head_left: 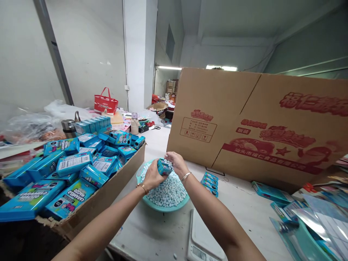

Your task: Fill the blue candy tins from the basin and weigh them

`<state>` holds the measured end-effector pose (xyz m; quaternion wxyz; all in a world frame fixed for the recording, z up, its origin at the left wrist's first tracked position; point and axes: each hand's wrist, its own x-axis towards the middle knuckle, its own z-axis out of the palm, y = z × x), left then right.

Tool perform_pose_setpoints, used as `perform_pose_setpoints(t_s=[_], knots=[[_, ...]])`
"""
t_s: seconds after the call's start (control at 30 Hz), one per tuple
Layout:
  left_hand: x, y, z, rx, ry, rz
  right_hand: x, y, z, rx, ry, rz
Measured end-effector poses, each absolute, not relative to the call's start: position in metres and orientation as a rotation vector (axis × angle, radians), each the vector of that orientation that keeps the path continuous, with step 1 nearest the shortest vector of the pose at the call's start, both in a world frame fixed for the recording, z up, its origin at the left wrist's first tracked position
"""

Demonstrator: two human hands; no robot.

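Note:
My left hand (152,177) is wrapped round a small blue candy box (164,167), held tilted above a turquoise bowl (161,209). Pale blue and white candies (165,192) fill the bowl in a heap. Some candies show at the upper end of the box. Close against that end is my right hand (177,164), its fingers curled together; what they hold, if anything, is hidden. To the left, a cut-down cardboard carton (108,195) holds a pile of blue boxes (73,163). A white digital scale (205,241) lies under my right forearm.
A large printed cardboard carton (244,127) stands across the back right of the table. In front of it sits a group of small blue boxes (210,183). More packs and a turquoise container (312,235) crowd the right edge. A red bag (106,103) stands back left.

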<state>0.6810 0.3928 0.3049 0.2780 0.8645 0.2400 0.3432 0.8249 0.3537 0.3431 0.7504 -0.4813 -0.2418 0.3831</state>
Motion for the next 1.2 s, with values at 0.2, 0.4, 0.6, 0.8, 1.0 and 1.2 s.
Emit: perform_pose_setpoints(t_s=[0.2, 0.4, 0.6, 0.8, 1.0, 1.2], knots=[[0.677, 0.392, 0.302, 2.3, 0.565, 0.917, 0.824, 0.352, 0.341, -1.058, -0.505, 0.831], [0.678, 0.394, 0.307, 2.296, 0.532, 0.919, 0.818, 0.353, 0.337, -1.082, -0.539, 0.79], [0.676, 0.394, 0.31, 2.283, 0.573, 0.818, 0.821, 0.351, 0.332, -1.187, -0.64, 0.786], [0.639, 0.392, 0.326, 2.103, 0.728, 0.808, 0.856, 0.35, 0.312, -1.387, -0.904, 0.697], [0.615, 0.386, 0.318, 1.89, 0.788, 0.871, 0.891, 0.388, 0.288, -1.61, -1.229, 0.657], [0.629, 0.403, 0.269, 1.619, 0.928, 1.006, 0.965, 0.483, 0.259, -1.934, -1.254, 0.512]])
